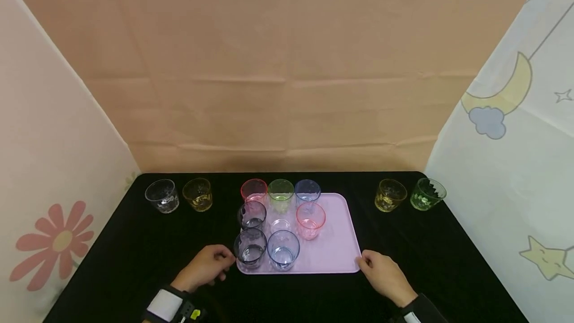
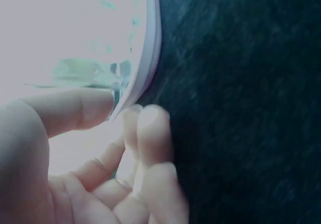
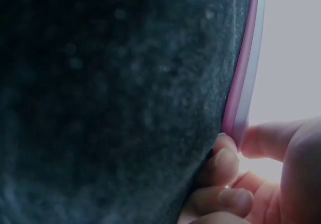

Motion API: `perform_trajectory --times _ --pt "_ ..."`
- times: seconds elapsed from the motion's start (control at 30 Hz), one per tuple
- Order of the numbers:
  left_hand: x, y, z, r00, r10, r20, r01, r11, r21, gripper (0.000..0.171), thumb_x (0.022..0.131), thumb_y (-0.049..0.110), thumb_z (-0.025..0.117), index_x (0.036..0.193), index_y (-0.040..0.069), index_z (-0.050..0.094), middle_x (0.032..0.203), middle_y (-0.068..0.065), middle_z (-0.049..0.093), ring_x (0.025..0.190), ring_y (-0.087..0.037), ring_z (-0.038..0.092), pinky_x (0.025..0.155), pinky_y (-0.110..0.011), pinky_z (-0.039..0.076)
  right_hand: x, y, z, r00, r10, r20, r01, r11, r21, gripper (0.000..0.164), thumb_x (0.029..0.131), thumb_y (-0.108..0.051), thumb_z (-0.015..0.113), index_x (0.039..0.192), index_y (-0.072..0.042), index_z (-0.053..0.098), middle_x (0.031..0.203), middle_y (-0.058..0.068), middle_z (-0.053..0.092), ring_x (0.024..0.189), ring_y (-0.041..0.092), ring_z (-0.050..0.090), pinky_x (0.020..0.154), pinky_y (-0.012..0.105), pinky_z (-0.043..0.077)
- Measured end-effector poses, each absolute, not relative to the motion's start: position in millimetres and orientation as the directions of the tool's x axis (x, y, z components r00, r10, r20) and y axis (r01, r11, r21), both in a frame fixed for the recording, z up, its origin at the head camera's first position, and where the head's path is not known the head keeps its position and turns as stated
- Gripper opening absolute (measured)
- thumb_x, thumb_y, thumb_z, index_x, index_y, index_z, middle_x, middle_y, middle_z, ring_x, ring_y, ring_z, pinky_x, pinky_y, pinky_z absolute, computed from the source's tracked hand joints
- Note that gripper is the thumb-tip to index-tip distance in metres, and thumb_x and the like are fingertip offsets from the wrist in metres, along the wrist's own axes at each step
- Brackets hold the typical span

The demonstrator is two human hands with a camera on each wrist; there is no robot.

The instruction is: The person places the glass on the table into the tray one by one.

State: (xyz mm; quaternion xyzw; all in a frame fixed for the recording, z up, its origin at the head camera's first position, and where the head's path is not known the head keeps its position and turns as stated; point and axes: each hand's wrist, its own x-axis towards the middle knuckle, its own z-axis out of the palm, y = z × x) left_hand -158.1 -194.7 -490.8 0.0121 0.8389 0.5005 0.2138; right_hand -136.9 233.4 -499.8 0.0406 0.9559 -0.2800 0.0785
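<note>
A pink tray lies on the black-covered table, with several clear tinted glasses on its left and middle. My left hand pinches the tray's near left corner, thumb on one side and curled fingers on the other in the left wrist view. At the near right corner my right hand pinches the tray rim. Closest to the left hand stands a grey glass, with a blue glass beside it. Behind them are another grey glass and a pink glass.
Red, green and blue glasses line the tray's back. Off the tray, a clear glass and an amber glass stand left; a yellow glass and a green glass stand right.
</note>
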Motion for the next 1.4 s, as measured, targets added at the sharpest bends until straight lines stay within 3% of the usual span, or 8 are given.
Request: perform_trajectory --times 0.17,0.3,0.43,0.6,0.9,1.4 --pt "-165.3 -202.6 -484.7 -0.95 0.059 -0.306 -0.236 0.507 0.829 0.018 0.097 0.019 0.064 0.102 0.001 0.065 0.079 -0.008 0.062 0.067 -0.021 0.058 0.054 -0.031 0.046 -136.3 232.5 -499.7 -0.987 0.031 -0.158 0.111 0.843 -0.526 0.029 0.098 -0.018 0.062 0.071 -0.015 0.051 0.061 -0.003 0.041 0.053 0.015 0.039 0.05 0.027 0.028" --pt "-176.5 -209.4 -482.9 -0.979 -0.111 -0.172 -0.204 0.463 0.862 0.038 0.099 0.023 0.064 0.124 -0.005 0.054 0.109 -0.021 0.062 0.096 -0.033 0.063 0.076 -0.04 0.054 -136.4 232.3 -499.5 -0.989 0.028 -0.147 0.102 0.844 -0.526 0.029 0.098 -0.018 0.063 0.071 -0.015 0.05 0.061 -0.003 0.041 0.053 0.015 0.039 0.05 0.027 0.028" --pt "-191.4 -212.9 -485.9 -0.961 -0.271 -0.057 -0.157 0.365 0.918 0.071 0.098 0.028 0.068 0.146 -0.009 0.03 0.139 -0.032 0.04 0.127 -0.045 0.045 0.105 -0.054 0.041 -136.2 232.9 -499.6 -0.987 0.033 -0.154 0.11 0.844 -0.525 0.029 0.097 -0.017 0.063 0.071 -0.015 0.051 0.061 -0.003 0.041 0.053 0.015 0.039 0.05 0.027 0.028" --pt "-213.0 -214.8 -497.5 -0.91 -0.413 -0.028 -0.163 0.294 0.942 0.098 0.092 0.037 0.075 0.155 -0.005 0.014 0.149 -0.032 0.023 0.138 -0.047 0.028 0.114 -0.058 0.029 -135.4 233.6 -500.4 -0.985 0.037 -0.169 0.121 0.845 -0.521 0.028 0.097 -0.017 0.062 0.072 -0.015 0.052 0.061 -0.003 0.042 0.054 0.015 0.04 0.051 0.027 0.029" --pt "-235.1 -221.9 -524.6 -0.909 -0.416 -0.027 -0.124 0.208 0.97 0.111 0.09 0.033 0.078 0.16 0.001 -0.002 0.164 -0.028 0.005 0.152 -0.044 0.009 0.123 -0.053 0.014 -136.9 234.0 -500.2 -0.986 0.033 -0.162 0.115 0.843 -0.525 0.028 0.097 -0.017 0.064 0.072 -0.015 0.052 0.061 -0.003 0.042 0.053 0.015 0.04 0.051 0.027 0.028" --pt "-267.6 -219.6 -524.1 -0.895 -0.444 0.044 -0.027 0.151 0.988 0.122 0.086 0.031 0.083 0.161 0.01 -0.01 0.168 -0.02 0.002 0.155 -0.033 0.005 0.124 -0.046 0.009 -135.2 230.6 -498.4 -0.987 0.046 -0.157 0.123 0.838 -0.532 0.031 0.097 -0.017 0.065 0.07 -0.015 0.05 0.06 -0.003 0.04 0.053 0.013 0.038 0.051 0.026 0.027"
